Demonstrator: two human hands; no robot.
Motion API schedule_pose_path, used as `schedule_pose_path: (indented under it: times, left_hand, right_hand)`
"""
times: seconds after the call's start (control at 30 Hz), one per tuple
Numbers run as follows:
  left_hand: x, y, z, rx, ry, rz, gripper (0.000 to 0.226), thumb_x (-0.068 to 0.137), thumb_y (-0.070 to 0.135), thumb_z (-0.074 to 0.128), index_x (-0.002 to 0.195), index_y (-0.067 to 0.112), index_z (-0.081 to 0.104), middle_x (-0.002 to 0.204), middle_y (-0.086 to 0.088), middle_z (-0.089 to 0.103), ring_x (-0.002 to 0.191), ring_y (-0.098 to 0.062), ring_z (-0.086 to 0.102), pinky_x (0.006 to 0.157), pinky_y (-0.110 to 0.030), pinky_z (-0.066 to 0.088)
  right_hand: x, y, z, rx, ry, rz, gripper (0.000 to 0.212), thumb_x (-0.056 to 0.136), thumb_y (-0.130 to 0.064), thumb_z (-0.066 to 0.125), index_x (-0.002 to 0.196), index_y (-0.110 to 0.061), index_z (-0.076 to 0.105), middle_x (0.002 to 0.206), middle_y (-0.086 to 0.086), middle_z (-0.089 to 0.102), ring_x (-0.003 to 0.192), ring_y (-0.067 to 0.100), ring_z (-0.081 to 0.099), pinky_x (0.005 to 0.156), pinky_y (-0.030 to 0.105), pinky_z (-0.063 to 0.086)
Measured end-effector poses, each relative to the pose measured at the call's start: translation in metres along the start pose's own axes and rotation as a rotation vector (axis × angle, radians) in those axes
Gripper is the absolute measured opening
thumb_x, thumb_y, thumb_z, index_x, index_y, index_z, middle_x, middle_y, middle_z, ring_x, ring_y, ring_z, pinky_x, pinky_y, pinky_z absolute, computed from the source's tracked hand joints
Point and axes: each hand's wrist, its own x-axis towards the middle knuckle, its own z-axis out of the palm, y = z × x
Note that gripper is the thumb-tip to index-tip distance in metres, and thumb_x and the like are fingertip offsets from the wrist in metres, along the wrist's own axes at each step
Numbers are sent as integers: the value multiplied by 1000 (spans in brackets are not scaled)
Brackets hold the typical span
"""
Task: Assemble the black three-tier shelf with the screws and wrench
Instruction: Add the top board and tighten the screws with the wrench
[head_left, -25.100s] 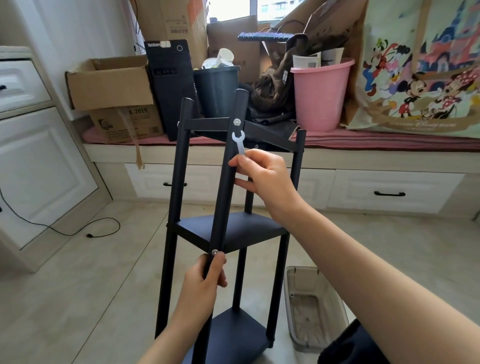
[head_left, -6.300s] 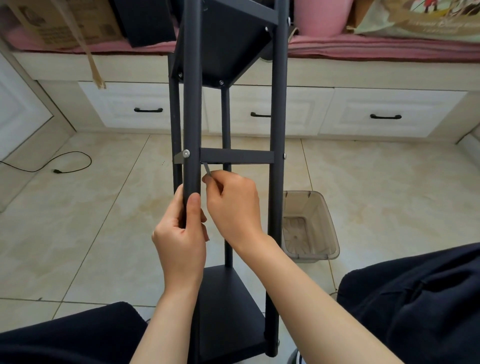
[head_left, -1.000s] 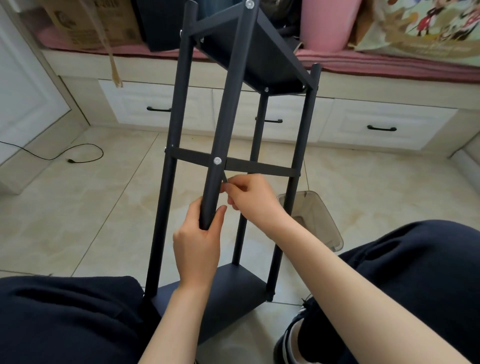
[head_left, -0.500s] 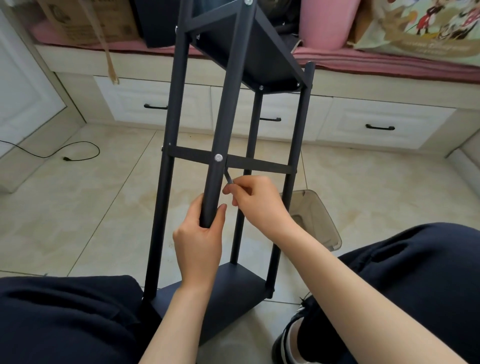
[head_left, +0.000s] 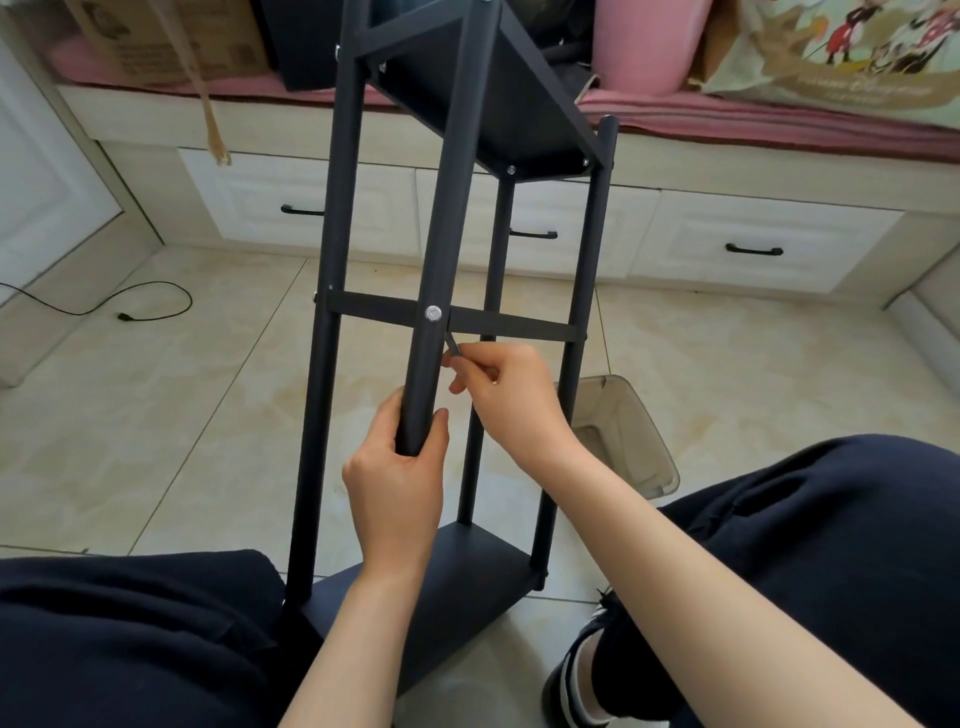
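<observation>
The black shelf (head_left: 524, 104) stands on the tiled floor (head_left: 156, 415) in the centre of the frame, 4 posts rising past a thin cross rail (head_left: 374, 304) at mid-height. The left hand (head_left: 397, 483) grips the nearest post (head_left: 441, 234) just below the rail — fingers wrapped round it, thumb on the right side. The right hand (head_left: 511, 395) sits just beside it, fingers pinched together on a small wrench (head_left: 453, 344) whose tip reaches up behind the post, close under a silver screw (head_left: 432, 313) — whether it touches the fastener cannot be told. A clear plastic bin (head_left: 623, 436) lies on the floor at centre right.
</observation>
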Motion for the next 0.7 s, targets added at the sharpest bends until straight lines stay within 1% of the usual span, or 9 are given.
schedule_pose_path:
  times: [0.1, 0.13, 0.2, 0.37, 0.43, 0.47, 0.53, 0.63, 0.7]
  left_hand:
    - [2, -1, -2, -3, 10, -6, 21, 93, 23, 69, 113, 16, 70, 64, 26, 56, 57, -6, 56, 53, -11, 44]
    - [3, -1, -2, -1, 13, -5, 20, 93, 23, 69, 112, 16, 70, 64, 25, 56, 57, -8, 56, 53, -12, 44]
    - [3, -1, -2, 3, 17, 0, 20, 94, 21, 69, 113, 18, 71, 64, 22, 56, 56, -10, 55, 52, -13, 44]
    - [2, 1, -2, 14, 11, 18, 23, 94, 23, 68, 116, 16, 71, 66, 26, 57, 59, -8, 57, 54, -12, 47]
    - [2, 1, -2, 11, 4, 20, 25, 93, 23, 68, 117, 15, 70, 66, 27, 57, 59, -7, 57, 55, -11, 46]
    - [2, 2, -2, 8, 2, 19, 25, 93, 23, 68, 116, 16, 71, 66, 26, 56, 58, -8, 56, 54, -12, 45]
    - [1, 2, -2, 5, 0, 18, 23, 93, 22, 69, 115, 20, 70, 65, 21, 56, 56, -13, 55, 51, -16, 45]
    - [2, 3, -2, 5, -3, 18, 21, 93, 21, 69, 114, 24, 70, 65, 13, 55, 54, -20, 52, 51, -31, 48]
    - [2, 3, -2, 4, -6, 19, 21, 93, 19, 70, 113, 24, 70, 65, 12, 54, 54, -22, 52, 52, -34, 48]
  right_hand:
    - [-4, 6, 2, 21, 10, -9, 21, 100, -17, 55, 105, -14, 76, 80, -3, 69, 87, 13, 65, 76, 8, 43]
    - [-6, 8, 3, 23, 14, -14, 21, 99, -17, 56, 104, -14, 76, 79, -4, 68, 87, 12, 65, 74, 4, 42]
    - [-7, 10, 7, 27, 25, -26, 20, 99, -17, 56, 101, -15, 76, 76, -6, 69, 85, 9, 65, 72, 0, 41]
    - [-3, 9, 11, 93, 59, -24, 21, 99, -19, 57, 98, -16, 78, 74, -7, 71, 81, 5, 63, 70, 3, 42]
    - [-1, 9, 12, 107, 80, -33, 21, 99, -20, 57, 97, -15, 77, 69, -14, 67, 76, -1, 61, 67, 3, 42]
    - [0, 10, 13, 101, 88, -45, 21, 99, -20, 57, 96, -15, 77, 65, -18, 64, 70, -4, 59, 64, 4, 41]
    - [1, 12, 13, 91, 96, -71, 21, 99, -19, 57, 98, -14, 77, 64, -20, 61, 62, -9, 55, 63, 4, 39]
    - [2, 15, 13, 88, 122, -102, 20, 99, -18, 57, 105, -15, 76, 77, -11, 67, 70, -11, 56, 68, 6, 42]
    - [2, 18, 15, 111, 149, -98, 19, 98, -19, 59, 105, -16, 76, 77, -10, 67, 70, -11, 56, 68, 6, 42]
